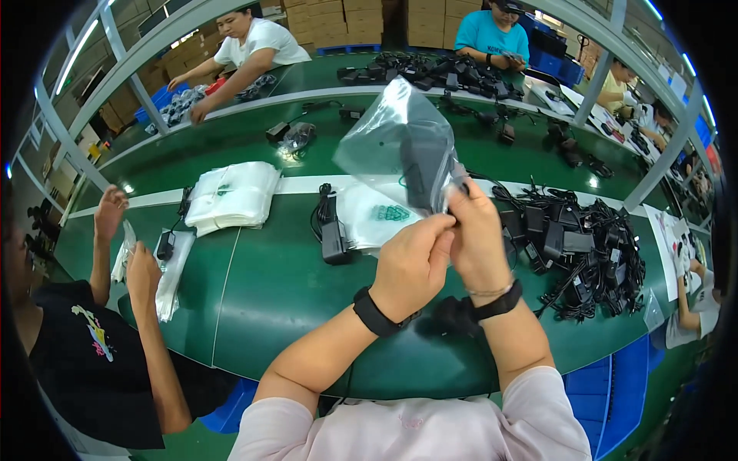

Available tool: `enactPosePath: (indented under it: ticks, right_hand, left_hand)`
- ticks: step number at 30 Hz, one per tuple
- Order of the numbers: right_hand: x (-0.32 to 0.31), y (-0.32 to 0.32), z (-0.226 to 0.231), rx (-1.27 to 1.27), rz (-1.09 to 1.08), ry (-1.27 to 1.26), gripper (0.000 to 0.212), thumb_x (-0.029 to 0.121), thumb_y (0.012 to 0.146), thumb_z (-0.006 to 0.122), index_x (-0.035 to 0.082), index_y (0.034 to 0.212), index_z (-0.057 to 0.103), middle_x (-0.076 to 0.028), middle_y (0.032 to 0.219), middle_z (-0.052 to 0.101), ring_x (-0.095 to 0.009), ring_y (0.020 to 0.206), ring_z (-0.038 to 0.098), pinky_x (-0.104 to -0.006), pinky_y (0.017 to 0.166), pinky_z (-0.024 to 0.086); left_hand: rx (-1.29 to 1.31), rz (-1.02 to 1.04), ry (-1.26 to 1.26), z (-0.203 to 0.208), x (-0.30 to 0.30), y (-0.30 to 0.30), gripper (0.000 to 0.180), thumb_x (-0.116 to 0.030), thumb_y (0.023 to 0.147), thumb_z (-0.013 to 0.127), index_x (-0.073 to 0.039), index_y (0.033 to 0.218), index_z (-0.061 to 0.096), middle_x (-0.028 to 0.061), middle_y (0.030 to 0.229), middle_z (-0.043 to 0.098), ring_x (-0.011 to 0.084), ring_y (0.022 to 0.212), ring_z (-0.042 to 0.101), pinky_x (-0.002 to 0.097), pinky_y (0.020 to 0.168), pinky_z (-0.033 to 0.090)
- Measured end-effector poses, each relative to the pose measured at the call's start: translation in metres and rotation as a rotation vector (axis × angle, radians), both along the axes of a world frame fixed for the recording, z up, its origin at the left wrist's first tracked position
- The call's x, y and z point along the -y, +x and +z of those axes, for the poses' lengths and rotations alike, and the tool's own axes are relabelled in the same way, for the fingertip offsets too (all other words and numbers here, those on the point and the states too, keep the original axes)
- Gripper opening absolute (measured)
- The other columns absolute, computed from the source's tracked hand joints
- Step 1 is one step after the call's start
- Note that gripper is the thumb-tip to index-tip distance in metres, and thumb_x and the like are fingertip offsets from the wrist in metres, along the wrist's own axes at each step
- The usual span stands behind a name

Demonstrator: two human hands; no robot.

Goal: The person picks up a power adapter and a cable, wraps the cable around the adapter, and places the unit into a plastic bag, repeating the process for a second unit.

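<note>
Just past twelve o'clock in our view, a clear plastic bag [367,147] stands raised with a black adapter [419,173] inside. Our right hand [477,230] is clamped on its lower edge; our left hand [415,261] touches there, fingers curled, though we cannot tell whether they pinch it. From the bag, a second adapter [335,243] lies at seven o'clock, a cable pile [592,250] at four, and a seated co-worker [492,34] at one.
</note>
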State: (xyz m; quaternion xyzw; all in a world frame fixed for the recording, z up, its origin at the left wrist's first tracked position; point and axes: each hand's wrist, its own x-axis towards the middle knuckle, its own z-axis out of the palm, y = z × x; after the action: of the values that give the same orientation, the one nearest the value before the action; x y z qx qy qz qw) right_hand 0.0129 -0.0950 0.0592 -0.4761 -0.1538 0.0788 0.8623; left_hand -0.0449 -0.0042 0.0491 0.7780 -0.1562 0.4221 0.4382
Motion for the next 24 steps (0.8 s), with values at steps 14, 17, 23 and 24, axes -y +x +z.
enactPosePath:
  ticks: [14, 17, 23, 24]
  right_hand:
    - [-0.026, 0.006, -0.008, -0.267, 0.409, 0.06, 0.035, 0.007, 0.085, 0.058, -0.001, 0.118, 0.05, -0.006, 0.099, 0.057, -0.011, 0.08, 0.055, -0.0227, 0.069, 0.047]
    - [-0.035, 0.018, -0.008, -0.044, 0.114, 0.097, 0.038, 0.006, 0.084, 0.06, -0.002, 0.118, 0.049, -0.006, 0.098, 0.056, -0.011, 0.079, 0.055, -0.024, 0.066, 0.048]
    - [-0.021, 0.019, -0.03, 0.095, 0.164, -0.255, 0.04, 0.002, 0.083, 0.06, -0.002, 0.119, 0.046, -0.005, 0.097, 0.056, -0.011, 0.08, 0.055, -0.0241, 0.066, 0.048]
    - [-0.023, 0.013, -0.027, 0.075, 0.234, -0.274, 0.04, 0.001, 0.082, 0.06, -0.002, 0.12, 0.046, -0.005, 0.097, 0.056, -0.01, 0.08, 0.055, -0.0238, 0.066, 0.048]
  left_hand:
    - [-0.16, 0.031, -0.004, -0.019, -0.01, -0.011, 0.019, -0.004, 0.077, 0.061, -0.005, 0.096, 0.057, 0.0123, 0.072, 0.06, 0.0278, 0.059, 0.059, 0.0325, 0.053, 0.047]
    - [-0.2, 0.062, 0.085, -0.006, -0.017, -0.029, 0.025, -0.007, 0.077, 0.063, -0.005, 0.101, 0.058, 0.0128, 0.081, 0.061, 0.0271, 0.067, 0.06, 0.0321, 0.06, 0.047]
    - [-0.003, 0.568, 0.208, 0.006, -0.098, -0.009, 0.038, -0.015, 0.081, 0.063, -0.002, 0.115, 0.051, 0.0119, 0.11, 0.055, 0.024, 0.1, 0.054, 0.0301, 0.087, 0.042]
    - [-0.222, 0.225, -0.133, -0.011, -0.105, -0.002, 0.037, -0.016, 0.083, 0.061, -0.002, 0.116, 0.05, 0.0103, 0.112, 0.054, 0.0213, 0.101, 0.053, 0.0298, 0.088, 0.042]
